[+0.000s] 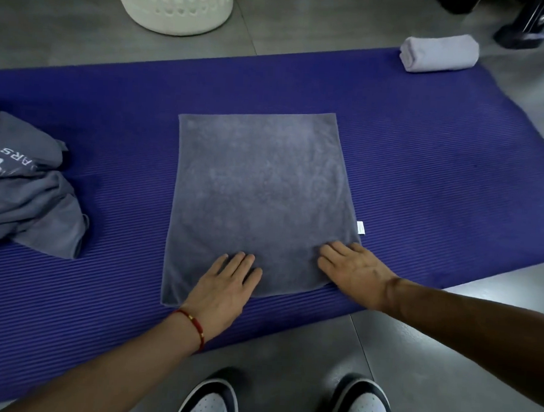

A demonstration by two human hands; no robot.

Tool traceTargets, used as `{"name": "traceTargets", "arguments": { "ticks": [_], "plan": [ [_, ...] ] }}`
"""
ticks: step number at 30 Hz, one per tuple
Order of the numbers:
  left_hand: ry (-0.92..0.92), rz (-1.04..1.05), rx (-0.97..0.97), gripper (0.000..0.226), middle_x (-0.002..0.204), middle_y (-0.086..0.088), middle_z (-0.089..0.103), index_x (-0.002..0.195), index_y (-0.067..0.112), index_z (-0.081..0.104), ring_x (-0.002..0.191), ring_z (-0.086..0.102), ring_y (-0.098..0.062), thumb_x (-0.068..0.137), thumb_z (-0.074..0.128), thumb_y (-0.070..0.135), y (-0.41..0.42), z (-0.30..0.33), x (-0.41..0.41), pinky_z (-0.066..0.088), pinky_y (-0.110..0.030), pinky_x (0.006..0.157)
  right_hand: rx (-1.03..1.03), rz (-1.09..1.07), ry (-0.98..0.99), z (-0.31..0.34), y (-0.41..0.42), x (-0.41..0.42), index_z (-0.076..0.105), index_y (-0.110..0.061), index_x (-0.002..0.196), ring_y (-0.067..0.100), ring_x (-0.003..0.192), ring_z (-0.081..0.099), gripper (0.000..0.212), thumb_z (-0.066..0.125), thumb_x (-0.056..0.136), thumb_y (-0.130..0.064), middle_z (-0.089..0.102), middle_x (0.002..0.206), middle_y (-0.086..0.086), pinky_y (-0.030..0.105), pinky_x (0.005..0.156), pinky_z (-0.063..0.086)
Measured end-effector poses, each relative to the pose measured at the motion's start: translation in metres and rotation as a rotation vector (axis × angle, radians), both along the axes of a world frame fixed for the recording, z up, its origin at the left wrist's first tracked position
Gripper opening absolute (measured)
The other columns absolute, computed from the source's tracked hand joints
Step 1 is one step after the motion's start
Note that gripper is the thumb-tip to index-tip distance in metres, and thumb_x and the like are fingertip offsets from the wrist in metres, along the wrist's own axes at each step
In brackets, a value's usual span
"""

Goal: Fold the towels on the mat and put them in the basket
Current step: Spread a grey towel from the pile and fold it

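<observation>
Smoothing stage: both hands, left [224,281] and right [352,274], lie flat with fingers straight on the near edge of a grey towel [261,202] spread mid-mat [441,168]. An unfolded heap [26,197] waits at 9 o'clock; the basket [178,5] stands at 11, contents unseen.

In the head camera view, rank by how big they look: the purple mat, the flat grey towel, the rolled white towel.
1. Purple mat, largest.
2. Flat grey towel.
3. Rolled white towel, smallest, though it lies farther from the camera.
</observation>
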State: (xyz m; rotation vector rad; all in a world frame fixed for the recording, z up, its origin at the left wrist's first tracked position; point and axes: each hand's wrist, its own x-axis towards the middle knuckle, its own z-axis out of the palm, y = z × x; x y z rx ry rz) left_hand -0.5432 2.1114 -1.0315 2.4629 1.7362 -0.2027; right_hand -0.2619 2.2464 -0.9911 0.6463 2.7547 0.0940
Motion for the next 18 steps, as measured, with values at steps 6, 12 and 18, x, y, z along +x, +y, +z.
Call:
{"name": "traceTargets", "arguments": {
  "ticks": [6,12,18],
  "plan": [
    [-0.126,0.108,0.11,0.061,0.133,-0.003,0.066,0.127,0.013,0.068,0.124,0.062,-0.021,0.07,0.083,0.029,-0.002,0.006,-0.002,0.054,-0.041,0.101,-0.165,-0.342,0.206,0.025,0.021,0.004,0.042,-0.019,0.11,0.021,0.075,0.065,0.02,0.044,0.098,-0.034,0.063,0.09,-0.004,0.041,0.068,0.056],
    [-0.267,0.249,0.255,0.049,0.089,0.001,0.074,0.1,0.016,0.077,0.08,0.071,-0.022,0.057,0.086,-0.006,-0.002,0.007,-0.049,0.058,-0.034,0.069,-0.055,0.021,0.294,0.022,0.05,0.031,0.055,-0.015,0.117,0.022,0.072,0.066,0.02,0.051,0.101,-0.026,0.069,0.091,0.002,0.039,0.065,0.058],
    [-0.3,0.213,0.163,0.035,0.105,0.002,0.075,0.111,0.019,0.073,0.095,0.072,-0.022,0.076,0.071,0.017,-0.025,0.012,-0.11,0.052,-0.032,0.089,-0.112,0.139,0.174,0.017,0.06,0.059,0.064,-0.026,0.1,0.01,0.085,0.062,0.01,0.065,0.093,-0.033,0.062,0.099,-0.008,0.033,0.079,0.058]
  ]
}}
